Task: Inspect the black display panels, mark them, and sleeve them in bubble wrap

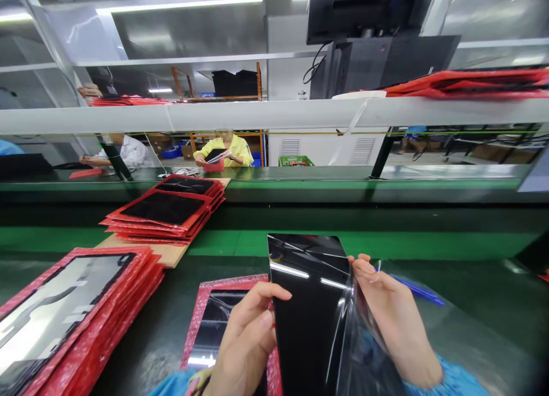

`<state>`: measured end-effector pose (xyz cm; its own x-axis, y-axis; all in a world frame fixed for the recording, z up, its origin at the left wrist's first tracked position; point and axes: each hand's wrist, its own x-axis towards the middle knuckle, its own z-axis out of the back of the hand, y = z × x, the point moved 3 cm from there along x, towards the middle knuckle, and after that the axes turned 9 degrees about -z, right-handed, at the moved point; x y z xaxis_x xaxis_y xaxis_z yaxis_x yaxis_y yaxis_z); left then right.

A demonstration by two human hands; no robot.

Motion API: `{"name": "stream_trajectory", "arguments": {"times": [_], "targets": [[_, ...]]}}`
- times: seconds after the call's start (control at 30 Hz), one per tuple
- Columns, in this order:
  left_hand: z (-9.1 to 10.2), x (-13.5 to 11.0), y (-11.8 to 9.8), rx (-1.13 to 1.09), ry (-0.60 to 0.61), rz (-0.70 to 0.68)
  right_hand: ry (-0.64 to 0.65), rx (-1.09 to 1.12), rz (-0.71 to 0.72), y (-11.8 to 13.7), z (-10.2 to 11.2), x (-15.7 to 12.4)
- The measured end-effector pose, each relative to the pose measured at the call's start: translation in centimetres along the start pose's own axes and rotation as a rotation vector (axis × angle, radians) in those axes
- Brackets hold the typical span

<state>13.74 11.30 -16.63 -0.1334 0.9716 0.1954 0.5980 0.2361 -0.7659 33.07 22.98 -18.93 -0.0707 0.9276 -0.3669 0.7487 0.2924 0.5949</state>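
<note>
A glossy black screen panel stands tilted in front of me, with ceiling lights mirrored in it. My left hand grips its left edge, thumb and forefinger bent around the side. At the right edge, my right hand pinches a clear plastic film, which hangs loosely along that side of the panel. Whether those fingers also touch the panel I cannot tell. Beneath, partly hidden by my left hand, another dark screen lies on a red bubble-wrap sleeve.
At left is a stack of red bubble-wrap sleeves topped by a silver-backed panel. Behind it, more sleeved panels sit on a wooden board. A blue pen lies at right. A shelf beam crosses ahead; co-workers sit beyond.
</note>
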Motion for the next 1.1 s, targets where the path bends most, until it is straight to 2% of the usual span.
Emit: {"name": "stream_trajectory", "arguments": {"times": [0.17,0.37,0.53,0.73,1.1], "targets": [[0.4,0.2,0.2,0.084,-0.052,-0.001,0.006,0.055,-0.071,-0.3,-0.3,0.3],[0.7,0.3,0.3,0.108,-0.017,0.017,0.025,0.039,-0.072,-0.4,-0.7,0.1],[0.2,0.3,0.2,-0.01,0.017,-0.022,0.056,0.017,-0.059,-0.4,-1.1,-0.6],[-0.3,0.0,0.1,-0.11,0.046,-0.021,-0.093,-0.1,0.044,-0.5,-0.5,-1.2],[-0.3,-0.3,-0.1,-0.193,0.113,-0.03,-0.006,-0.218,0.224,-0.3,0.0,-1.5]]}}
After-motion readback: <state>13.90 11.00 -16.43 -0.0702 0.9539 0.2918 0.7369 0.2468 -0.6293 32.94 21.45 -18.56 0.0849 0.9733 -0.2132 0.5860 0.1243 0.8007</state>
